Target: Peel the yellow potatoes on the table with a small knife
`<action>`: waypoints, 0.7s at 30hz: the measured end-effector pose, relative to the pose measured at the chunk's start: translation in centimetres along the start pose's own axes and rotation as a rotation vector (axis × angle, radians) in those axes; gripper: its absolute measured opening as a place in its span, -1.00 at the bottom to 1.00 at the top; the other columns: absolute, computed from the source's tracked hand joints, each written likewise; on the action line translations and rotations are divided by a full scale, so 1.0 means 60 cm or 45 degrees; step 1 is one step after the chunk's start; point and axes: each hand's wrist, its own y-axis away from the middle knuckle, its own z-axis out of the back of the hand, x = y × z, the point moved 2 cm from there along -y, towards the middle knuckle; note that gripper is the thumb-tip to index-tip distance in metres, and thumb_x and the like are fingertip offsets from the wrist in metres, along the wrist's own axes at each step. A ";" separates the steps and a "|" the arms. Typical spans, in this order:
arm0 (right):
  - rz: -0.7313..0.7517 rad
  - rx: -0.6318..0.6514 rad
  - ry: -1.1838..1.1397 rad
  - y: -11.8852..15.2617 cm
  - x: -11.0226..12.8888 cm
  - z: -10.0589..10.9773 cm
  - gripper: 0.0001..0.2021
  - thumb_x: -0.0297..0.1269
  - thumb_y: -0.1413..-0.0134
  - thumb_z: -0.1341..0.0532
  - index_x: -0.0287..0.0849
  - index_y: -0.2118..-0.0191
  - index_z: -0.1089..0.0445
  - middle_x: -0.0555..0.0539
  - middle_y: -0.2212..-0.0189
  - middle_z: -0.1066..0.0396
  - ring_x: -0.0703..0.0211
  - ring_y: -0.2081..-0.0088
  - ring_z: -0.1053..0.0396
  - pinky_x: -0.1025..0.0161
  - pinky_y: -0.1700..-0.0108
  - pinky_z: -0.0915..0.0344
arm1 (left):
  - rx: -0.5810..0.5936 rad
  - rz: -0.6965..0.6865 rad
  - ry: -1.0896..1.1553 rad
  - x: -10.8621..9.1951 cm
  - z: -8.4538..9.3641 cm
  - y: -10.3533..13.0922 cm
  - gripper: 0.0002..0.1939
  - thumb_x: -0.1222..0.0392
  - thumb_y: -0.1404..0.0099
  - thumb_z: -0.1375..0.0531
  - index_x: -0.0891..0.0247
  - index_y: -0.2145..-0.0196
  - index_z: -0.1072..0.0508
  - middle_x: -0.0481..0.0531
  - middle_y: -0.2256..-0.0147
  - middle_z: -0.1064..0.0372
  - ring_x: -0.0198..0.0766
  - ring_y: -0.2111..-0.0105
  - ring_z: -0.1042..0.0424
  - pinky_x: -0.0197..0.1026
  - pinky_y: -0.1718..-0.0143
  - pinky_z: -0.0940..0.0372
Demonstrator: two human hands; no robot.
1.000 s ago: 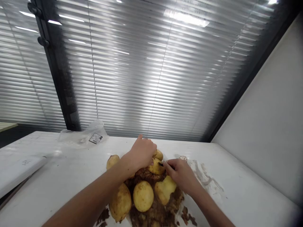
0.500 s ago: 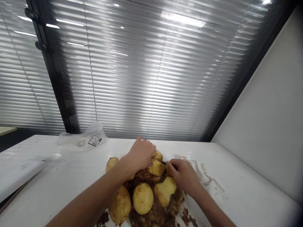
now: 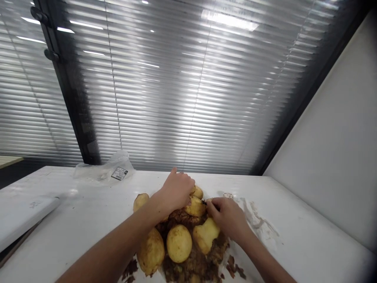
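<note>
My left hand [image 3: 178, 191] is wrapped over a yellow potato [image 3: 196, 207], keeping it on top of a brown, mushy heap of peelings [image 3: 196, 261]. At that potato's right end, my right hand [image 3: 226, 215] is closed in a pinch. A small dark bit shows by its fingertips, too small to name. Just below lies a potato with a hollow in its side [image 3: 206, 235]. A round potato [image 3: 179, 243] and a larger, brown-spotted potato [image 3: 151, 252] rest nearer me. Beyond my left forearm sits another potato [image 3: 141, 201], and one more potato [image 3: 198, 192] lies behind the held one.
A clear plastic bag with a label [image 3: 103, 171] lies at the table's back left. A white flat box-like object [image 3: 28, 216] is at the left edge. Crumpled, stained thin plastic [image 3: 259, 220] spreads right of the heap. Blinds [image 3: 165, 98] stand behind the white table [image 3: 97, 212].
The view has shifted very slightly. Both hands stay at the same potato with nearly the same grip; the other potatoes have not moved on the heap.
</note>
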 end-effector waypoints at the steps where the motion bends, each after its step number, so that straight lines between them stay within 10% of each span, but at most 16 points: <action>1: -0.001 0.009 -0.022 0.000 -0.001 0.000 -0.62 -0.18 -0.19 0.02 -0.16 0.63 -0.18 -0.06 0.63 -0.32 0.16 0.50 -0.21 0.23 0.42 0.08 | 0.004 0.002 -0.002 0.000 0.000 0.000 -0.65 0.11 -0.09 -0.40 0.30 0.22 -0.46 0.12 0.19 -0.50 -0.02 0.16 -0.46 0.14 -0.12 -0.11; 21: 0.030 0.092 -0.139 -0.002 0.001 0.000 -0.62 -0.08 -0.13 0.07 -0.14 0.64 -0.08 -0.01 0.67 -0.17 0.19 0.53 -0.13 0.23 0.43 0.07 | -0.016 0.004 -0.017 -0.002 0.000 0.000 -0.63 0.10 -0.08 -0.41 0.31 0.20 -0.48 0.13 0.18 -0.51 0.01 0.15 -0.47 0.14 -0.11 -0.13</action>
